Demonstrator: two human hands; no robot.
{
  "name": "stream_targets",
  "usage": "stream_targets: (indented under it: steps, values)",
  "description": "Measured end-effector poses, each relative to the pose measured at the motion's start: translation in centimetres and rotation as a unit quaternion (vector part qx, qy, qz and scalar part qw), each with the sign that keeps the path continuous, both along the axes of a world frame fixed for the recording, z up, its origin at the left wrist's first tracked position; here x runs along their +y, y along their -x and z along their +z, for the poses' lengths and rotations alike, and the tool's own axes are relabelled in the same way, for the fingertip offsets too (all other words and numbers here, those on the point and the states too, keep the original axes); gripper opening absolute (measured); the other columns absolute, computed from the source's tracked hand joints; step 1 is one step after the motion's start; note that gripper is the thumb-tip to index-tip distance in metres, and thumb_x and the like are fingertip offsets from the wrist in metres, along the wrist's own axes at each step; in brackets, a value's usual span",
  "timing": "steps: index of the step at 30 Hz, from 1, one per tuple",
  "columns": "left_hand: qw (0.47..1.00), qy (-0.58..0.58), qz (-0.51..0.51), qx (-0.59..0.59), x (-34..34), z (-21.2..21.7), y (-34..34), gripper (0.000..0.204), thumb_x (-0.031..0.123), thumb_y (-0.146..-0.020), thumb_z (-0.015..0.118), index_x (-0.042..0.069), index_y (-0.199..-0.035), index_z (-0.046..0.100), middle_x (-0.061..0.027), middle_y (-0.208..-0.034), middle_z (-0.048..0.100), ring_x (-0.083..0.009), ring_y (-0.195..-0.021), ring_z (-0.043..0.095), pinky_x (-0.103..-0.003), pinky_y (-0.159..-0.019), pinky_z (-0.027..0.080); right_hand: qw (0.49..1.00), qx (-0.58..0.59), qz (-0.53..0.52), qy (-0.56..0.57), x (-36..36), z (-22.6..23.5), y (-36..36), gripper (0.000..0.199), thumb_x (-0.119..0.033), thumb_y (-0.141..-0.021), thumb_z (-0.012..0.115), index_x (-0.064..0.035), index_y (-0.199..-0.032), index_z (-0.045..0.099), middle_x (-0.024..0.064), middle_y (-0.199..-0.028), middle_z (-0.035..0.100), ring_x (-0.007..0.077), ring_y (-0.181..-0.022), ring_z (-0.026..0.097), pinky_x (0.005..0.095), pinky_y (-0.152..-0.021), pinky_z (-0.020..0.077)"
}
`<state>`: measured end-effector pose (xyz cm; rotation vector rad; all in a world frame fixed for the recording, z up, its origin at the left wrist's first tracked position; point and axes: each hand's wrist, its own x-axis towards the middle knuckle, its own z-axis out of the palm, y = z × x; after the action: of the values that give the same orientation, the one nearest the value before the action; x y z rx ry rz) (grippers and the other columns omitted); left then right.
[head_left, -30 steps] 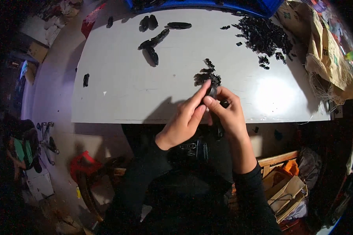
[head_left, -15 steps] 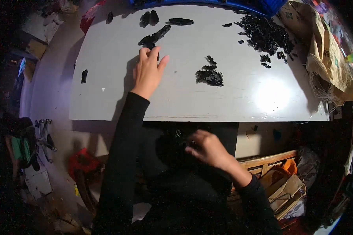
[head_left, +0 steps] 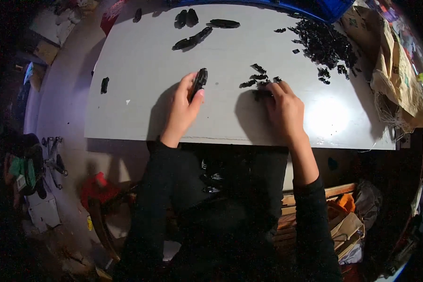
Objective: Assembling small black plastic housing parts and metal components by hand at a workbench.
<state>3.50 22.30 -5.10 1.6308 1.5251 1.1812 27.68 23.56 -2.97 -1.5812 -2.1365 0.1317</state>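
My left hand [head_left: 183,105] holds a long black plastic piece [head_left: 199,81] just above the white table [head_left: 141,94], pinched between thumb and fingers. My right hand [head_left: 284,108] lies palm down on the table with its fingertips on a small cluster of black parts [head_left: 258,81]. Both forearms wear black sleeves and reach in from the lower edge.
Further black long pieces [head_left: 192,40] lie at the table's far side, and a big heap of small black parts [head_left: 324,44] sits at the far right by a blue bin [head_left: 329,9]. A single black piece [head_left: 104,84] lies far left. A brown sack [head_left: 399,84] hangs off the right edge.
My left hand has drawn back from the far pieces with a long black piece in it. My right hand has risen from my lap onto the small parts cluster.
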Motion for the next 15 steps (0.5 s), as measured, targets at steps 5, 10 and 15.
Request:
stream_targets:
  steps: [5,10,15]
  values:
    - [0.965,0.12,-0.071,-0.223,-2.1,1.7,-1.4,0.036,0.009,-0.087,0.049,-0.004,-0.119,0.04,-0.0068,-0.091,0.056,-0.0099,-0.07,0.054,-0.023,-0.062,0.044,0.997,0.052,-0.051,-0.012,0.1,0.0,-1.8,0.021,0.001,-0.076,0.054,-0.0073,-0.094,0.06,0.0102,-0.09,0.058,0.0298,-0.072,0.059,0.0363,-0.062,0.047]
    - [0.95,0.14,-0.081,-0.268,-3.0,1.9,-2.4,0.029,0.01,-0.089,0.044,0.001,-0.116,0.041,-0.007,-0.087,0.055,-0.0062,-0.063,0.05,-0.018,-0.053,0.038,0.989,0.141,-0.008,-0.047,0.4,0.3,-0.6,0.021,0.005,-0.076,0.052,-0.0035,-0.093,0.06,0.0113,-0.081,0.057,0.0261,-0.064,0.057,0.0319,-0.057,0.0454]
    - [0.931,0.161,-0.109,-0.31,-3.7,1.9,-3.1,0.03,0.008,-0.089,0.043,0.002,-0.117,0.039,-0.0063,-0.085,0.054,-0.0047,-0.058,0.043,-0.017,-0.05,0.033,0.997,0.022,0.049,-0.049,2.6,-0.7,2.8,0.019,0.003,-0.073,0.055,-0.005,-0.09,0.059,0.0094,-0.081,0.057,0.0297,-0.065,0.058,0.0358,-0.056,0.0463]
